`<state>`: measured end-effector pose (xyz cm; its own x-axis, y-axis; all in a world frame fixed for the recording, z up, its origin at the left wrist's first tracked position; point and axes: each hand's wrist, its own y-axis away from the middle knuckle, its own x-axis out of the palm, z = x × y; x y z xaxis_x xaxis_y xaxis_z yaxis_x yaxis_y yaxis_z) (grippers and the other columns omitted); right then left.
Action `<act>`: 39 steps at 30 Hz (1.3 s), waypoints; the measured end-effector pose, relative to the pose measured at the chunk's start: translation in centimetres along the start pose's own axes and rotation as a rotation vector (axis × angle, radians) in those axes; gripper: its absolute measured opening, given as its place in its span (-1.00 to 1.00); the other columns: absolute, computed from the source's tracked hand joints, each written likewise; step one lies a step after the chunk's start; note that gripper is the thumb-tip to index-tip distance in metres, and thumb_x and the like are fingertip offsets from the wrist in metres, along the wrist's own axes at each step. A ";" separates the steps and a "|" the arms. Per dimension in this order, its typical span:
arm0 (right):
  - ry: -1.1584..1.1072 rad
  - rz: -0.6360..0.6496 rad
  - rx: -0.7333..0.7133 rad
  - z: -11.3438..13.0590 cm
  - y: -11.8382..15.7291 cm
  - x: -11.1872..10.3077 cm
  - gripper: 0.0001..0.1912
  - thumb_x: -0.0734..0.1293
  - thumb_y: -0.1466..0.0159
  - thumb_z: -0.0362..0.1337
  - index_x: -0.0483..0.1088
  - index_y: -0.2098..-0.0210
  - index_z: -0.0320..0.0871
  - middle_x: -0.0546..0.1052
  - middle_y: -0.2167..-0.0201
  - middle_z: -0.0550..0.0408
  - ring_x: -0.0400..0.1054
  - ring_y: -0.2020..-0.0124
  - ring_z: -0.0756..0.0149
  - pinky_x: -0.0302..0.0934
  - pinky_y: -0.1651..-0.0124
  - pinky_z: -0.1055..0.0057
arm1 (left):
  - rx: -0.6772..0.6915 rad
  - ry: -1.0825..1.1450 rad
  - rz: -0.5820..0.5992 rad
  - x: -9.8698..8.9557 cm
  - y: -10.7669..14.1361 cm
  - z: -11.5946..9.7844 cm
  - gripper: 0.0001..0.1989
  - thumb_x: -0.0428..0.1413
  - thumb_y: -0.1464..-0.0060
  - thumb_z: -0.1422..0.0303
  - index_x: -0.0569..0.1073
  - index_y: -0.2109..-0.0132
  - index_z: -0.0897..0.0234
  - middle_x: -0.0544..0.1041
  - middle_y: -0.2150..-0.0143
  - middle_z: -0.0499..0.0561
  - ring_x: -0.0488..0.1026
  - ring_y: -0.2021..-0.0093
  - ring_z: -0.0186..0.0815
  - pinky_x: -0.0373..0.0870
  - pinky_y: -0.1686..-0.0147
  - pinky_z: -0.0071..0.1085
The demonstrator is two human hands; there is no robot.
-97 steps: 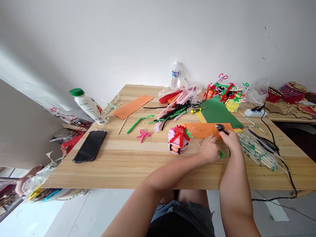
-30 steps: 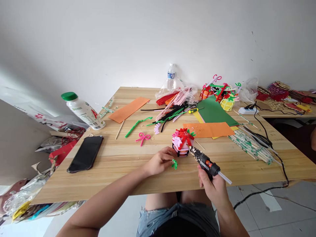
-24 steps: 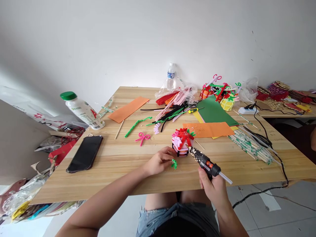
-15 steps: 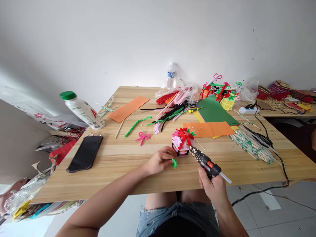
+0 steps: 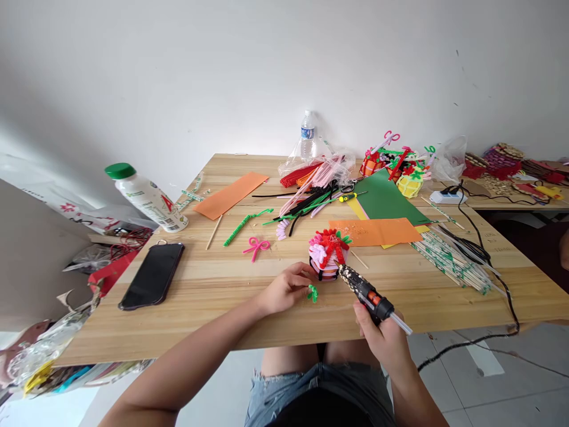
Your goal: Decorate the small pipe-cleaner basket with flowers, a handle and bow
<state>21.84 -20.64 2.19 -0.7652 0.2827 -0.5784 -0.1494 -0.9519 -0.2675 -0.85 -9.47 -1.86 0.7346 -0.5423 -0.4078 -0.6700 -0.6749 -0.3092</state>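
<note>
My right hand (image 5: 383, 338) is wrapped round a black glue gun (image 5: 365, 292), whose nozzle points up and left at a small round pipe-cleaner basket (image 5: 328, 255). Red, pink and lilac flowers with green leaves cover the basket's top and front. My left hand (image 5: 287, 287) is closed at the basket's lower left, pinching a small curled green pipe-cleaner piece (image 5: 313, 293); its upper fingers reach the basket's side. A clear glue stick sticks out of the gun's back end.
A phone (image 5: 152, 276) and a white bottle (image 5: 149, 198) stand left. Behind are a pink bow (image 5: 256, 248), green coil (image 5: 242, 229), pipe cleaners (image 5: 311, 184) and orange paper (image 5: 376, 232). Wrapped sticks (image 5: 460, 262) and a black cable (image 5: 511, 302) are right.
The glue gun in my right hand has shifted slightly left, its nozzle moving a little lower along the basket's right side. My left hand holds almost still.
</note>
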 end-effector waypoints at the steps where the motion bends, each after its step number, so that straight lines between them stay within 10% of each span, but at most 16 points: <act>1: 0.005 -0.004 -0.008 0.0 0.0 0.0 -0.66 0.26 -0.29 -0.04 0.40 0.48 -0.14 0.41 0.70 0.11 0.36 0.64 0.28 0.23 0.60 0.42 | 0.002 -0.002 -0.002 0.0 0.0 0.0 -0.68 0.04 -0.25 0.21 0.60 0.27 0.31 0.46 0.05 0.20 0.44 0.03 -0.21 0.39 -0.04 -0.24; 39: 0.131 -0.085 -0.141 -0.1 -0.3 -0.5 -0.68 0.23 -0.31 -0.09 0.31 0.49 -0.13 0.46 0.63 0.10 0.39 0.56 0.28 0.25 0.46 0.39 | 0.030 -0.018 0.009 0.0 0.1 0.7 -0.73 0.05 -0.24 0.27 0.59 0.26 0.32 0.46 0.06 0.21 0.43 0.02 -0.21 0.39 -0.03 -0.25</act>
<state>22.33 -20.52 2.47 -0.6644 0.3833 -0.6416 -0.1145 -0.9005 -0.4194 -1.01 -9.22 -2.54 0.7268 -0.5387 -0.4261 -0.6794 -0.6549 -0.3309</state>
